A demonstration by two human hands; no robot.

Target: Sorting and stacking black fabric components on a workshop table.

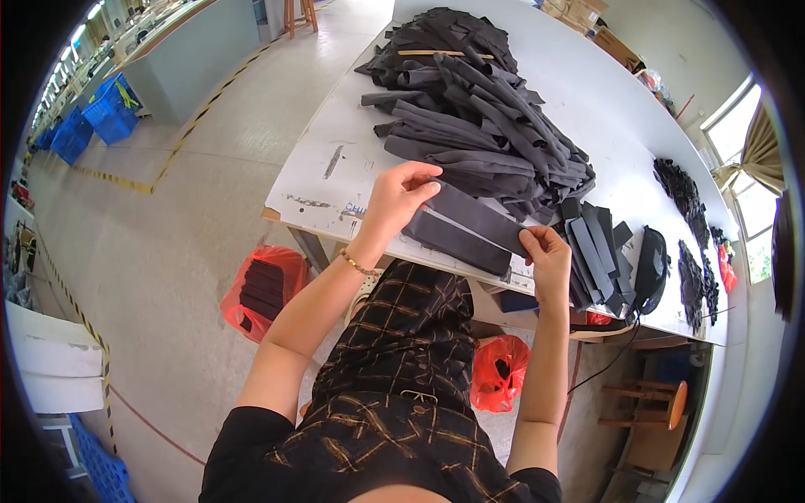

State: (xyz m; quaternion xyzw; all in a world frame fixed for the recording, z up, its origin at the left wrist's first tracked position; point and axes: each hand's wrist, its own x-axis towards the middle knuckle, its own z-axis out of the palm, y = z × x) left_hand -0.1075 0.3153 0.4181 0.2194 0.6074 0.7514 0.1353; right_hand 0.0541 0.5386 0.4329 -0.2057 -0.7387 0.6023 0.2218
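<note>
Stretched between my two hands is a dark grey fabric strip. My left hand pinches its left end between thumb and fingers, and my right hand pinches the right end. Just below it, a second dark strip lies along the table's near edge. Beyond my hands spreads a big heap of dark fabric strips on the white table. To the right of my right hand lies a pile of shorter, flat dark pieces, with a black iron-like tool beside it.
A thin wooden stick rests on the heap. Below the table edge stand a red plastic bag of dark pieces and another red bag. A black cable hangs at the right, near a wooden stool. Blue crates sit far left.
</note>
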